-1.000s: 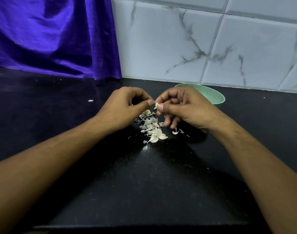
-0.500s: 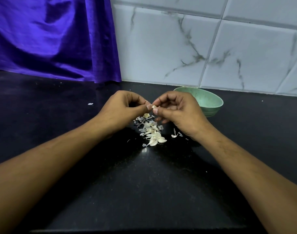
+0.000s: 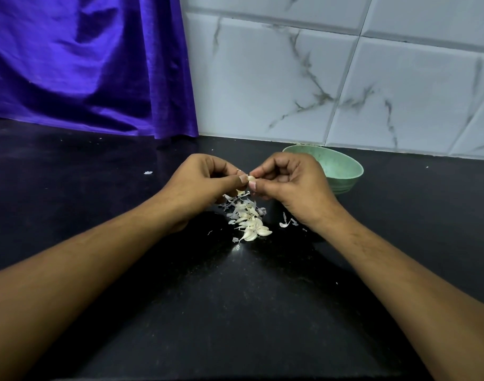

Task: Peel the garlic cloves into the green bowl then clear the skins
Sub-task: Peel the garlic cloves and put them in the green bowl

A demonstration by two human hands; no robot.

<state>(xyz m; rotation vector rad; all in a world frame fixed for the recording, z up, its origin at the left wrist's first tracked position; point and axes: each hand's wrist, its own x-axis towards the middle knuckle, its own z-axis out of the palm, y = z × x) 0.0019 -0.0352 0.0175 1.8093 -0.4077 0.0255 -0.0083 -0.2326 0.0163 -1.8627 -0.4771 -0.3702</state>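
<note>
**Pinched from both sides**

Gripping one garlic clove [image 3: 251,178] between thumb and fingertips of left hand [image 3: 205,180] and right hand [image 3: 293,182], fingers curled, raised above the black countertop [image 3: 235,312]. Directly beneath, heaped on the counter: pile of cloves and skins [image 3: 247,218]. Just right of that, beside the right wrist, a few loose skins [image 3: 286,223]. Behind the right hand and partly hidden by it, green bowl [image 3: 342,166], close to the tiled wall [image 3: 317,78]. Far left, purple cloth [image 3: 84,64].
</note>
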